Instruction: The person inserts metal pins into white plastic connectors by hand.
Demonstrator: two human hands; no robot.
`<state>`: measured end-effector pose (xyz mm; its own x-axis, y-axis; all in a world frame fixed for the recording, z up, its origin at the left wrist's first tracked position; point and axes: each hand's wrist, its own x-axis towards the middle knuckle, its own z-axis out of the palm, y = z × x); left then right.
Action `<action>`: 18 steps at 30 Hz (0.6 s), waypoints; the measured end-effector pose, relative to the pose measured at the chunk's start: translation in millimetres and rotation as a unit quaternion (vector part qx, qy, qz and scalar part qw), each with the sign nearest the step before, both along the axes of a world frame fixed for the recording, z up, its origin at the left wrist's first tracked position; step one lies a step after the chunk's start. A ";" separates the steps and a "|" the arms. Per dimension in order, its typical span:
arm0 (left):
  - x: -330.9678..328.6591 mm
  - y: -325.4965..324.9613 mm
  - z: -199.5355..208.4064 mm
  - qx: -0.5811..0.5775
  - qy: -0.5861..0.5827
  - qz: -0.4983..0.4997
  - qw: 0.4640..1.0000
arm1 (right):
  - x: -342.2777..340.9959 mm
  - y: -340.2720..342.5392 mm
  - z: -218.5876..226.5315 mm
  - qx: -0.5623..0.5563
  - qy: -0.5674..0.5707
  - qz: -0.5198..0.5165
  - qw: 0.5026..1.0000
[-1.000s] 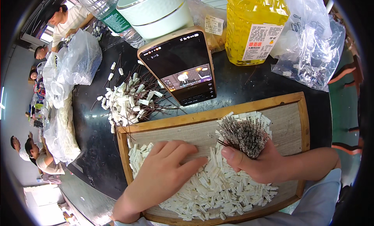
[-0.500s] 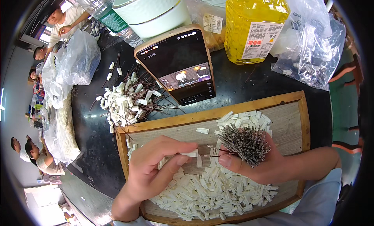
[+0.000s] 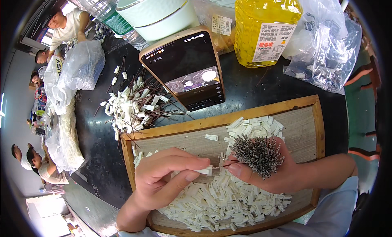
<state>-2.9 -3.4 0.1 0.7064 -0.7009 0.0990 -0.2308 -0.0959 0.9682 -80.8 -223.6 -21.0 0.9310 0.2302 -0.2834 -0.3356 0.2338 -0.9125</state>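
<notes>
tray flr part-under wht pcs

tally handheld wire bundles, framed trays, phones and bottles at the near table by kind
Dark metal-tipped wire bundle: 1
Rectangular wood-framed tray: 1
Gold-rimmed rectangular phone: 1
Plastic yellow-filled bottle and clear green-labelled bottle: 2
Total: 5

black table (glossy): wood-rimmed tray, heaped wired white connectors, phone, yellow bottle, clear bag.
</notes>
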 end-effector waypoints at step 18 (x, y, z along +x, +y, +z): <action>32.5 28.4 11.7 0.193 -0.234 0.324 0.896 | 1.4 1.8 9.6 0.007 0.060 -0.039 0.997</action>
<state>29.6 25.0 11.8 0.9221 -0.2042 0.3286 -0.3772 -0.6635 0.6462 -79.4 -221.7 -11.4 0.9055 0.1629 -0.3918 -0.4231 0.2756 -0.8632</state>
